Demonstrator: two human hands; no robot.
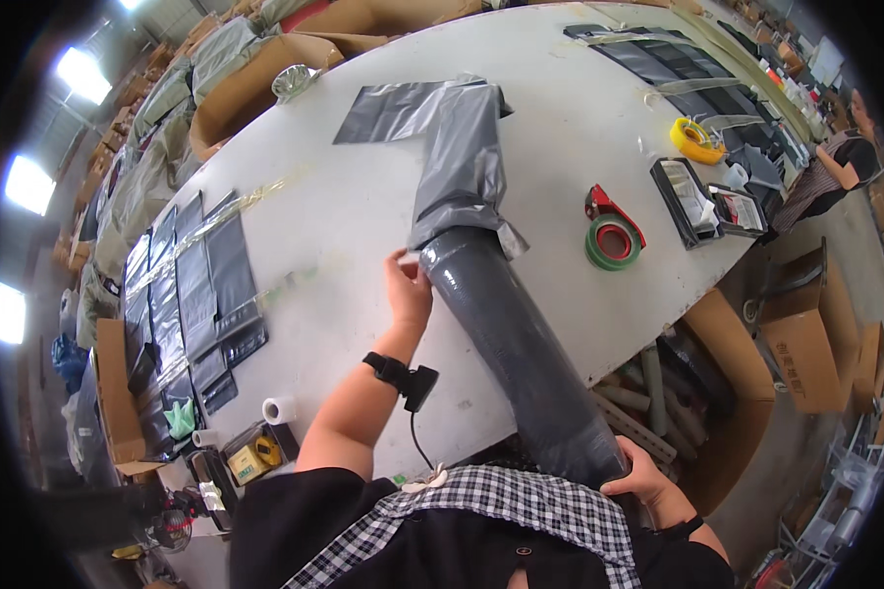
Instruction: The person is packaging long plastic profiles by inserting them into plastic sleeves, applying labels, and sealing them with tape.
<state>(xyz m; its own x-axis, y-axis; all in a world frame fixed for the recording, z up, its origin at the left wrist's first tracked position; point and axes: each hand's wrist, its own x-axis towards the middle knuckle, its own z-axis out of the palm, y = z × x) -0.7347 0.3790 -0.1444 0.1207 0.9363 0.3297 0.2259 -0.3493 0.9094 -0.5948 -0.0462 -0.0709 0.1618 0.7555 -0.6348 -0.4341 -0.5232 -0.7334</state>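
A long dark grey roll (pixel 521 344) in shiny clear wrap lies slantwise from the middle of the table to my body. Its far end goes into the mouth of a grey plastic bag (pixel 459 157), which is crumpled around it and stretches away, bending left at the far end. My left hand (pixel 410 290) is at the left side of the bag's mouth, fingers curled in at its edge; what the fingertips pinch is small and partly hidden. At the near end, my right hand (pixel 645 478) grips the roll, thumb on top and the other fingers mostly hidden.
On the white table (pixel 344 226), a red tape dispenser (pixel 614 236), yellow tape roll (pixel 697 140) and black box (pixel 686 201) lie to the right. Flat grey bags (pixel 196 285) are taped down at left. A carton (pixel 727 393) of tubes stands right; another person (pixel 835 167) is far right.
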